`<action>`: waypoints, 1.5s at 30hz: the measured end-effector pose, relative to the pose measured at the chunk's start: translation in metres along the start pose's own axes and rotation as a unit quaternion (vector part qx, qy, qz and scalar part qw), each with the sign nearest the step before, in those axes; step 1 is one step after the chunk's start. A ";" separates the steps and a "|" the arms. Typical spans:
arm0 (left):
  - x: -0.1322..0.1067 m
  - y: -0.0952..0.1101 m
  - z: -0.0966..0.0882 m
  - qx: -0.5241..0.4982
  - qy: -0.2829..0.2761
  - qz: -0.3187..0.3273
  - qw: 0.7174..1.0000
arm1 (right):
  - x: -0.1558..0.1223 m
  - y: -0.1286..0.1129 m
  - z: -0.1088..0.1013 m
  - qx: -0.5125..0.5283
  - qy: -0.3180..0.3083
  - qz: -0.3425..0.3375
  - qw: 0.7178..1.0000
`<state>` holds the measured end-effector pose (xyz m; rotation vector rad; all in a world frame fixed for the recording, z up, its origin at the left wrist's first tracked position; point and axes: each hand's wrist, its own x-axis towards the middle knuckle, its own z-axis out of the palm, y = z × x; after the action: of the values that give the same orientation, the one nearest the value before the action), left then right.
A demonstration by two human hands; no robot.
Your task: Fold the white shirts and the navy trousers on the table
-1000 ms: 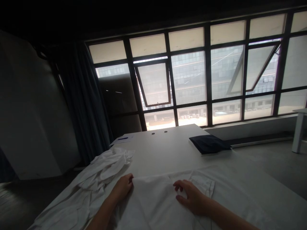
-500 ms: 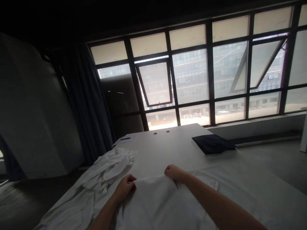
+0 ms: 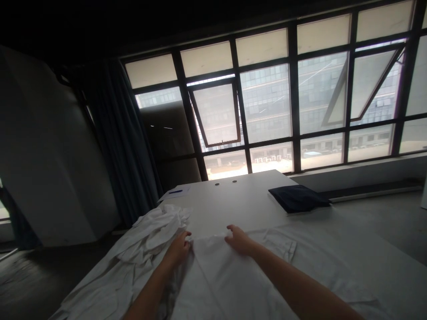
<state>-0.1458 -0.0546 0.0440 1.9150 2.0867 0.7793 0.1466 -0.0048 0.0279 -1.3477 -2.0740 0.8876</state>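
A white garment [image 3: 213, 275] lies on the table in front of me, its far edge running straight between my hands. At its far left corner my left hand [image 3: 180, 249] rests by the edge, thumb and fingers slightly parted. My right hand [image 3: 238, 240] touches the far right part, its index finger stretched out and the thumb apart from it. To the right, a hemmed piece of white cloth [image 3: 283, 246] spreads out from beside my right forearm. A crumpled pile of white cloth [image 3: 156, 226] sits left of my left hand.
On the white table [image 3: 213, 209], a folded dark navy cloth [image 3: 298, 198] lies on something white at the right. Paper with a blue pen [image 3: 175, 191] is at the far left corner. Beyond stand a dark curtain [image 3: 130, 146] and windows [image 3: 267, 106], some tilted out.
Both hands have moved slightly forward, laying the garment's far edge lower and flatter. Their pinched fingers have loosened and parted. The hemmed cloth at the right shows more.
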 end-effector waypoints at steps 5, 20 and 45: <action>-0.037 0.025 0.009 0.077 -0.036 0.076 0.994 | -0.052 0.020 -0.030 -0.097 -0.010 -0.086 0.991; -0.124 -0.004 0.035 0.128 -0.163 0.124 0.970 | -0.153 0.151 -0.082 -0.283 0.072 0.054 0.955; -0.080 -0.008 0.039 0.143 -0.054 0.152 0.976 | -0.215 0.057 -0.088 -0.148 -0.013 -0.006 0.989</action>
<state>-0.1224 -0.1228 -0.0083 2.4110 1.9521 0.4293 0.3251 -0.1649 0.0293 -1.4746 -2.3001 0.6120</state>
